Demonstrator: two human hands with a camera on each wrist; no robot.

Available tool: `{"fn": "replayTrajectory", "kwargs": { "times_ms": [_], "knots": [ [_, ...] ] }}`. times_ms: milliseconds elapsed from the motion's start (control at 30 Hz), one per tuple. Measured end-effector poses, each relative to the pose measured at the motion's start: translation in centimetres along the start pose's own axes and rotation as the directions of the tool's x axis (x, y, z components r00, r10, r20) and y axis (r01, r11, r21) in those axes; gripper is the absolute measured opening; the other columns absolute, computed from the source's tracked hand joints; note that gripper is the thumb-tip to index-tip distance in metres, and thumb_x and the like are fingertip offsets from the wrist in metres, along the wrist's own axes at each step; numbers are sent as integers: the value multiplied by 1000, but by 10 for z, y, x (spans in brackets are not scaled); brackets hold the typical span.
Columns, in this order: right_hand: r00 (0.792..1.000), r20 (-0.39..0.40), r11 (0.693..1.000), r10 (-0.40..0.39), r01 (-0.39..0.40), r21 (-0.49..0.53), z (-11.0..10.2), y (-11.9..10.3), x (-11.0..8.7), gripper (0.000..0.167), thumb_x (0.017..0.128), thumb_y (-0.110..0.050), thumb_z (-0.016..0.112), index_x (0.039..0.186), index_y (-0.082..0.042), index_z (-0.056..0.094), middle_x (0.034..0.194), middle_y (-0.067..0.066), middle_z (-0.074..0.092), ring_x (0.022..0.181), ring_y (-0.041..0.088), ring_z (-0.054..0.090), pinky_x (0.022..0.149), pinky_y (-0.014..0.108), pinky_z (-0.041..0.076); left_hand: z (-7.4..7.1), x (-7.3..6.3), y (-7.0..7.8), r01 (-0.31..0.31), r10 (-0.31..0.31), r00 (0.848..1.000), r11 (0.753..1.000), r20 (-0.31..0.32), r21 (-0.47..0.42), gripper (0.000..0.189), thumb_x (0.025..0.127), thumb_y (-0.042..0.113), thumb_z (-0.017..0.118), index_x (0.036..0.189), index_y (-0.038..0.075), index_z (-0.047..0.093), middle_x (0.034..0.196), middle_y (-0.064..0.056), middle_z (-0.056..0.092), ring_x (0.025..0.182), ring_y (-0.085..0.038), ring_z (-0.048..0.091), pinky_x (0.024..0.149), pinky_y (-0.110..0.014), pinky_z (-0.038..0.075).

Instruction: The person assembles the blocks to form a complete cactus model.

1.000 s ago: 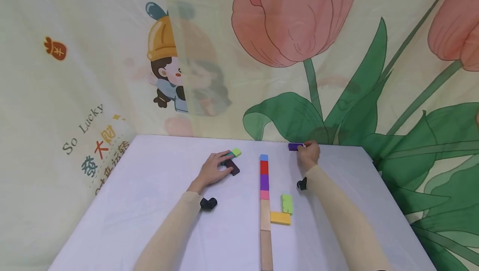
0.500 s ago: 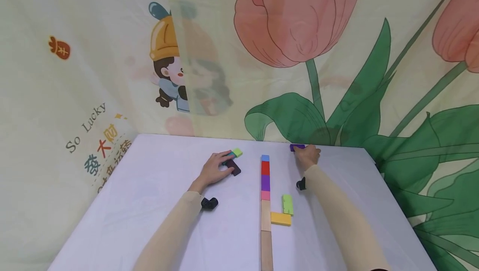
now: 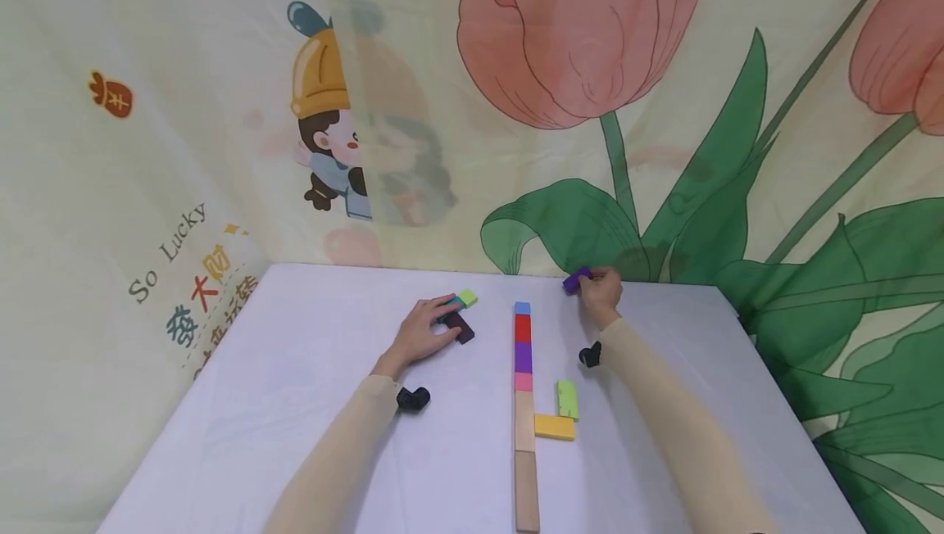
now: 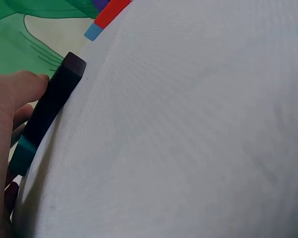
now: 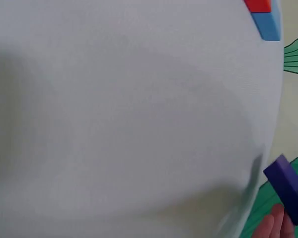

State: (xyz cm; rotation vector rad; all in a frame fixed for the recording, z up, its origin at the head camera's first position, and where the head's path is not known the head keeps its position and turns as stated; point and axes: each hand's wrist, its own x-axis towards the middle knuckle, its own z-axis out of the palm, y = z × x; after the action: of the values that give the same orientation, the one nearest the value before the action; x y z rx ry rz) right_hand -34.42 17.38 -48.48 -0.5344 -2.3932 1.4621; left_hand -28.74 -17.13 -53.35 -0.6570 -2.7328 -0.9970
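- R hand (image 3: 602,291) up at the table's (image 3: 332,329) far edge, and its grip is full: thumb + fingers pinch the purple block (image 3: 577,281) near its 2 o'clock end.
- Purple block sits approx 10 o'clock from the R hand's middle, long axis approx 2 to 8 o'clock; looks tilted and off the table in the R wrist view.
- Key relation, I'd say: from the blue block (image 3: 522,308) capping the row of blocks (image 3: 524,421), purple lies at 2 o'clock, a gap between. Row runs 12 to 6, so the two axes don't line up.
- R hand's obv. the nearer one; L hand (image 3: 422,334) is across the row, well apart, approx 8 o'clock from purple.
- L grip: thumb at the dark block (image 3: 460,328), fingertips on the teal block (image 3: 451,305); can't tell if it's pinching or just resting.
- Dark block's at teal's 5 o'clock, lime block (image 3: 468,298) at its 2.
- Yellow block (image 3: 554,427) juts from the row at 3 o'clock; green block (image 3: 567,400) at yellow's 1 o'clock, right beside it.
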Motion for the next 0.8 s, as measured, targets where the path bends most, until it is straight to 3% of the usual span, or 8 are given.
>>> {"fn": "replayTrajectory", "kwargs": {
  "times_ms": [67,167,267,400,567,667,800],
  "knots": [
    [999,40,1000,-9,9,2,-3,0,2,28,91,-6,64,115,7,60,98,20,61,87,28,57,74,34,48,0,0,1,2,-2,1000,1000,2,-3,49,88,35,69,133,15,64,148,-1,49,122,-26,48,99,-47,42],
    [985,171,1000,-20,17,15,-13,1,1,28,91,-4,65,116,8,61,96,17,62,80,22,61,69,29,52,0,-1,3,2,-2,1000,1000,0,-2,49,88,34,69,133,15,64,147,-2,50,122,-27,48,98,-48,42],
    [941,334,999,-51,41,35,-24,0,-2,29,91,-1,65,118,11,60,99,22,64,77,20,65,74,33,57,1,-1,3,8,-8,1000,1000,-6,-7,48,88,32,69,132,14,64,147,-2,50,122,-28,48,97,-50,43],
    [867,492,996,-75,85,2,-38,2,-12,30,93,0,64,120,11,60,108,26,64,81,19,65,79,37,57,2,-1,3,31,-31,999,999,12,-4,48,89,33,69,133,15,63,149,-1,48,124,-27,46,99,-49,41],
    [805,591,993,-46,103,-63,-51,12,-29,32,93,-4,66,123,7,60,112,23,65,92,24,66,80,35,57,1,0,2,41,-41,999,999,35,-3,49,89,34,69,135,16,62,150,0,47,125,-27,46,100,-50,41],
    [783,621,992,-32,102,-79,-55,17,-40,29,92,-5,67,119,6,63,108,21,67,93,26,66,80,36,57,1,1,2,46,-46,998,999,39,0,49,89,34,69,135,17,62,151,1,46,125,-27,45,99,-50,41],
    [773,634,990,-23,105,-92,-57,22,-51,24,91,-5,68,113,3,67,100,15,69,89,23,66,79,35,57,2,3,0,54,-54,997,999,47,5,50,89,35,69,136,18,61,151,2,45,125,-26,45,100,-49,40]
  ]
}}
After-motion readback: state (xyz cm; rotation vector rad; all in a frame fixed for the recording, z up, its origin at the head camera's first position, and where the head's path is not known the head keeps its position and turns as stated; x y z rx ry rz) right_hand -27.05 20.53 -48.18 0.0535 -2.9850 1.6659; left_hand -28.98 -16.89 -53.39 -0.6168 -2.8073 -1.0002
